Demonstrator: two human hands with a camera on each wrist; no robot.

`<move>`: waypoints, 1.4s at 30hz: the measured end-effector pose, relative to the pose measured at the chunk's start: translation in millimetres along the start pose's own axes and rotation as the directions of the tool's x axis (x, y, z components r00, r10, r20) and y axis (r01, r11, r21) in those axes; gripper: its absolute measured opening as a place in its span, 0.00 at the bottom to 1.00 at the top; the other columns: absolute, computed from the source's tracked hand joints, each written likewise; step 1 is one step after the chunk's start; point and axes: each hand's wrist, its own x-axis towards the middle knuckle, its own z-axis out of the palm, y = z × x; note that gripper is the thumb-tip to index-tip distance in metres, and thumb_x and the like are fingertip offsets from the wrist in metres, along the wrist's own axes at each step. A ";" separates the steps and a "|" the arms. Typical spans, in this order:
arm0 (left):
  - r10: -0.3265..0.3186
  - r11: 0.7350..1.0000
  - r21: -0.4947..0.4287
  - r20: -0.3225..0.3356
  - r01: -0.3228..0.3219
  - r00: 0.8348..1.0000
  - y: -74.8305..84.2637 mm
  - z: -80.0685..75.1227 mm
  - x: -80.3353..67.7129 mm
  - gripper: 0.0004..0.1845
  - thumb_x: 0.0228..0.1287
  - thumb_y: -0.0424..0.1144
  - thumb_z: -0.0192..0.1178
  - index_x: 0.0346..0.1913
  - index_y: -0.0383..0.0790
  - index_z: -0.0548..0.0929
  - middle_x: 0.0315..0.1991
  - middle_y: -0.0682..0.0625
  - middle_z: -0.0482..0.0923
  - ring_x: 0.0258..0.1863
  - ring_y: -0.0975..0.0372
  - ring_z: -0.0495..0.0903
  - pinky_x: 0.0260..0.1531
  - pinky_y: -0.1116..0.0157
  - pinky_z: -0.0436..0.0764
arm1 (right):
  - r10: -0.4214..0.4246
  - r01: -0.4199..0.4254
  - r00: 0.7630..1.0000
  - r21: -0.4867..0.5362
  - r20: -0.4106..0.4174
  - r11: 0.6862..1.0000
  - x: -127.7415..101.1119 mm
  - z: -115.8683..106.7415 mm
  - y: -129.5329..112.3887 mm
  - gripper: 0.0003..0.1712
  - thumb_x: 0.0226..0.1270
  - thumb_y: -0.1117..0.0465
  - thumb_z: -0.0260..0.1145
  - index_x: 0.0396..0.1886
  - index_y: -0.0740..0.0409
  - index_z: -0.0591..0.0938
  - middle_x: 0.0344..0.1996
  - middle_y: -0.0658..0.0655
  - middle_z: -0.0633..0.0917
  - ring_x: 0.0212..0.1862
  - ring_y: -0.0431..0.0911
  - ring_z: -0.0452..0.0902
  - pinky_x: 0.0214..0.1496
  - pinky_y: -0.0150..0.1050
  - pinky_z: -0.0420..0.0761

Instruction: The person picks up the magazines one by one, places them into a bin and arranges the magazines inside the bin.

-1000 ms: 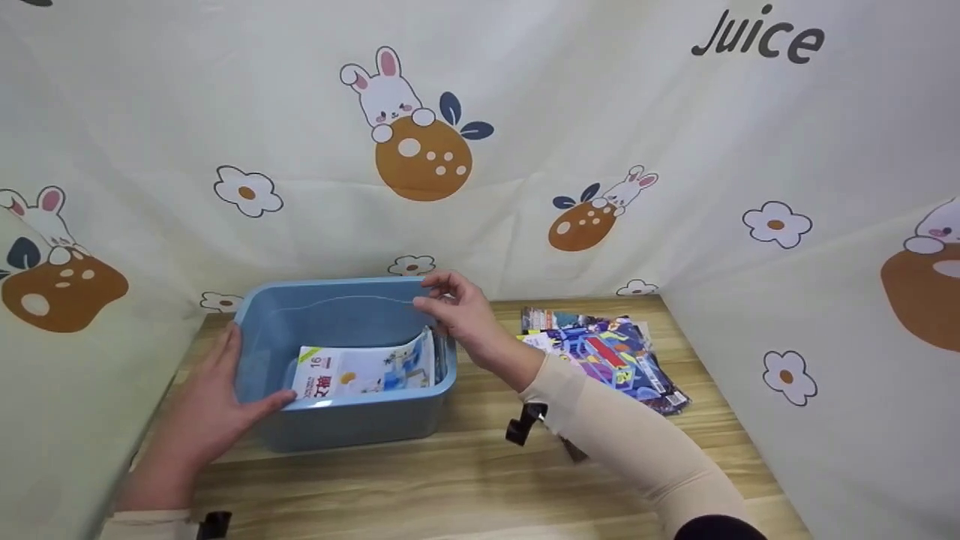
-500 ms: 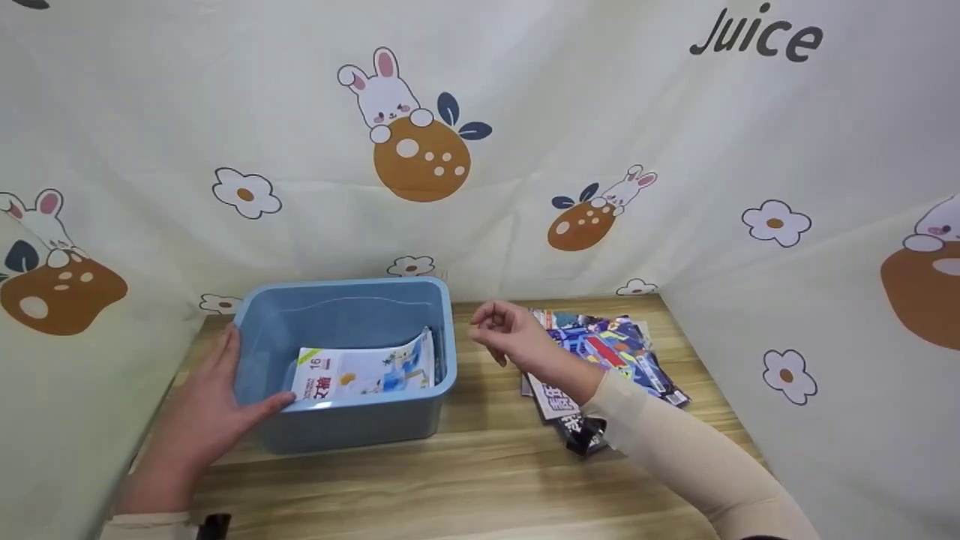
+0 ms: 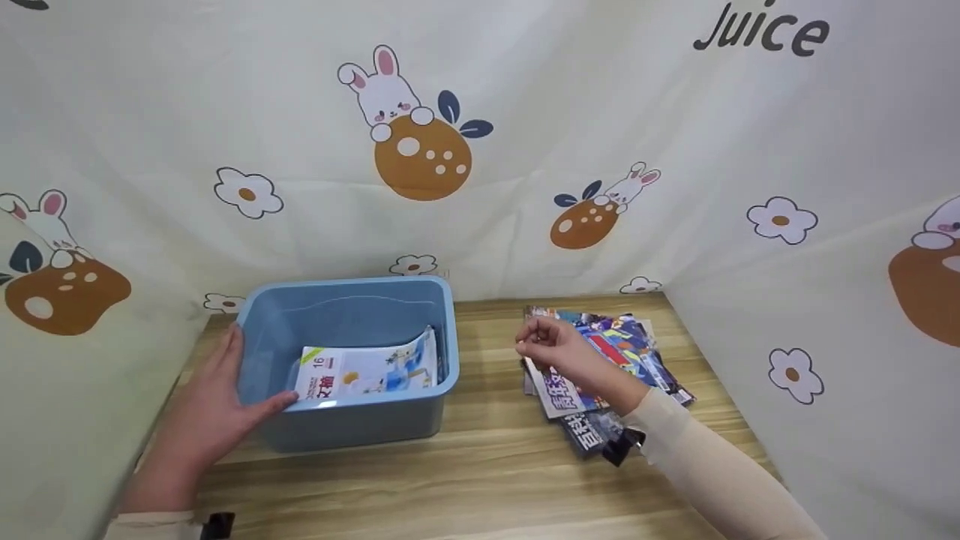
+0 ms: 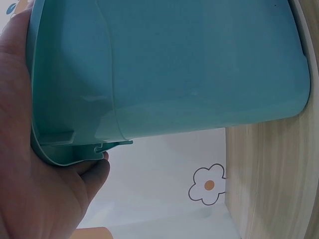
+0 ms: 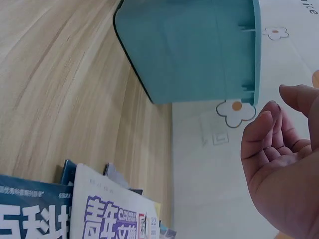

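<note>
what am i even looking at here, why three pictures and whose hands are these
These are one person's two bare hands, filmed by three cameras at the same moment. The wide picture comes from a camera on the person's head; the two close-ups come from cameras strapped to each wrist, so they look sideways and odd. On a wooden table stands a blue plastic bin with a magazine lying inside. The left hand rests flat against the bin's left side, thumb on the rim. The right hand hovers empty, fingers loosely curled, above a pile of magazines to the right. A cartoon-printed cloth hangs behind.
</note>
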 end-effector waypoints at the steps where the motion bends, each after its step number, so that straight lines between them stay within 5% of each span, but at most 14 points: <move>1: -0.001 1.000 0.000 0.000 0.001 1.000 0.0 0.0 0.0 0.76 0.62 0.78 0.69 0.90 0.31 0.37 0.89 0.26 0.40 0.82 0.23 0.52 0.66 0.15 0.59 | 0.002 -0.002 1.000 0.004 -0.001 1.000 -1.4 -2.4 1.3 0.11 0.81 0.64 0.71 0.53 0.67 0.82 0.30 0.55 0.82 0.25 0.42 0.72 0.27 0.34 0.75; 10: -0.004 1.000 -0.004 0.010 0.004 1.000 1.5 -1.3 -1.2 0.76 0.62 0.78 0.69 0.89 0.30 0.39 0.88 0.26 0.40 0.81 0.23 0.53 0.67 0.16 0.59 | 0.010 -0.015 0.997 -0.059 -0.078 0.998 -14.1 -35.4 19.3 0.14 0.81 0.65 0.71 0.54 0.72 0.80 0.31 0.51 0.81 0.25 0.40 0.71 0.25 0.31 0.74; 21: -0.012 1.000 -0.011 0.016 0.012 1.000 0.6 -1.5 -0.4 0.76 0.62 0.78 0.69 0.90 0.32 0.37 0.89 0.27 0.39 0.82 0.23 0.50 0.67 0.16 0.58 | 0.091 -0.113 0.984 -0.141 -0.152 0.984 -36.7 -82.7 46.9 0.14 0.79 0.61 0.74 0.56 0.64 0.82 0.34 0.54 0.84 0.29 0.45 0.78 0.29 0.36 0.81; 29: -0.006 1.000 -0.010 0.021 0.006 1.000 1.5 -0.7 -0.8 0.76 0.63 0.78 0.68 0.89 0.31 0.37 0.89 0.26 0.38 0.83 0.24 0.49 0.68 0.16 0.57 | 0.103 -0.147 0.962 -0.162 -0.251 0.976 -54.7 -107.4 67.7 0.15 0.80 0.64 0.72 0.59 0.69 0.82 0.40 0.63 0.86 0.33 0.50 0.81 0.32 0.40 0.84; 36: -0.014 1.000 -0.016 0.014 0.014 1.000 2.4 -1.1 -1.2 0.76 0.62 0.78 0.69 0.90 0.33 0.37 0.89 0.27 0.39 0.83 0.23 0.49 0.67 0.16 0.58 | 0.114 -0.173 0.938 -0.157 -0.327 0.972 -62.4 -124.9 80.3 0.21 0.80 0.63 0.73 0.61 0.74 0.80 0.39 0.58 0.87 0.34 0.45 0.79 0.32 0.37 0.82; 42: -0.001 1.000 -0.009 0.014 0.001 1.000 0.2 -0.8 -1.2 0.75 0.63 0.76 0.70 0.89 0.30 0.38 0.88 0.26 0.39 0.82 0.23 0.51 0.69 0.17 0.58 | 0.136 -0.206 0.922 -0.163 -0.362 0.965 -66.6 -137.7 89.1 0.20 0.80 0.64 0.72 0.61 0.74 0.80 0.42 0.64 0.89 0.35 0.49 0.82 0.32 0.37 0.84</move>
